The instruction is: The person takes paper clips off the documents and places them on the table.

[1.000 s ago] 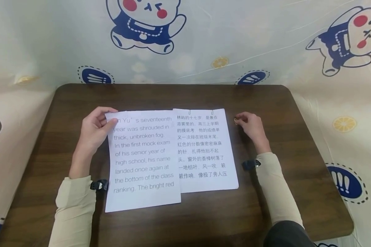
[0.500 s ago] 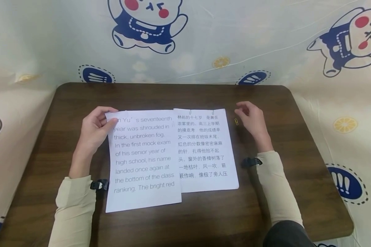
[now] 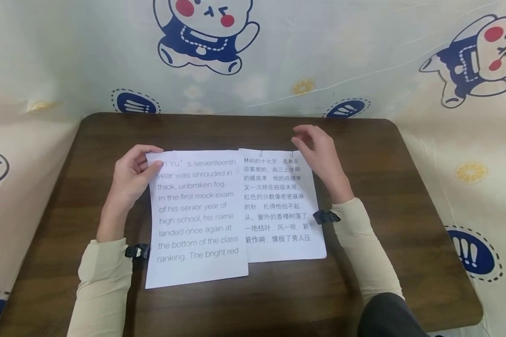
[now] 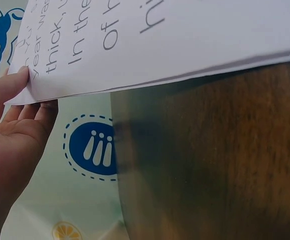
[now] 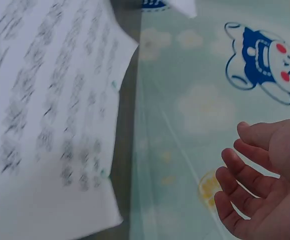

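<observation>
My left hand [image 3: 130, 173] pinches the top left corner of the printed English pages [image 3: 196, 269], thumb on top and fingers underneath. In the left wrist view, the pages' edge [image 4: 185, 79] shows more than one layer. To their right lie printed Chinese pages [image 3: 284, 250], partly covered by the English ones. Two paper clips, a left one [image 3: 261, 153] and a right one [image 3: 292, 153], sit on the Chinese pages' top edge. My right hand [image 3: 320, 152] hovers over their top right corner, fingers loosely bent and holding nothing, as the right wrist view shows [image 5: 265, 180].
The pages lie on a dark wooden table [image 3: 278, 299] with rounded corners. Behind and beside it hangs a pale cloth [image 3: 320, 42] with cartoon figures. A dark wrist strap [image 3: 325, 216] is on the right wrist, another strap [image 3: 137, 251] on the left.
My right hand let go of a small yellow paper clip on the table right of the pages, then moved up and left. The clip is now out of sight. My left hand stays put.
</observation>
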Demonstrator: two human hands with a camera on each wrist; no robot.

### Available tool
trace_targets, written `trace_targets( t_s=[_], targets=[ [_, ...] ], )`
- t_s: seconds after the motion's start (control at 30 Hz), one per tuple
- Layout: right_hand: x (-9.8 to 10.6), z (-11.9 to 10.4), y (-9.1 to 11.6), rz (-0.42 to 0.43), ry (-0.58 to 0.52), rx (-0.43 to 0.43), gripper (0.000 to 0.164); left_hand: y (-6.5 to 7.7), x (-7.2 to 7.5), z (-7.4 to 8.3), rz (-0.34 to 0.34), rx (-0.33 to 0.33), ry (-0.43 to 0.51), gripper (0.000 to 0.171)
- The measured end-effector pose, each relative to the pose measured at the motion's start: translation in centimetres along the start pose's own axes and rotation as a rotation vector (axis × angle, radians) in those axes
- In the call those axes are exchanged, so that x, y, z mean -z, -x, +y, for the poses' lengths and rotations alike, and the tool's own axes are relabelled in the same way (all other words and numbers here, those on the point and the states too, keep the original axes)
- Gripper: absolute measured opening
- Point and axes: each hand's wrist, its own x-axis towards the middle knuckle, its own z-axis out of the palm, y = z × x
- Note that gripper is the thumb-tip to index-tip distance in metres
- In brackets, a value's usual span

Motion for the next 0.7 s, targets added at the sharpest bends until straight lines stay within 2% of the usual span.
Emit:
trace_targets(
  t_s=[0.2,0.33,0.5,0.7],
  targets=[
    [-0.3,-2.4,-0.7,0.009,0.043,0.082,0.036,0.0,-0.1,-0.1,0.004,0.006,-0.015,0.036],
    [-0.9,-4.2,-1.6,0.005,0.081,0.175,0.036,0.0,-0.1,0.0,0.004,0.011,-0.022,0.036],
    [-1.9,-6.4,-2.6,-0.026,0.112,0.29,0.035,0.0,-0.2,0.3,0.013,0.006,-0.014,0.036],
    [-4.2,-8.4,-3.6,-0.077,0.142,0.4,0.034,0.2,0.0,0.4,0.029,-0.001,-0.011,0.035]
  ],
)
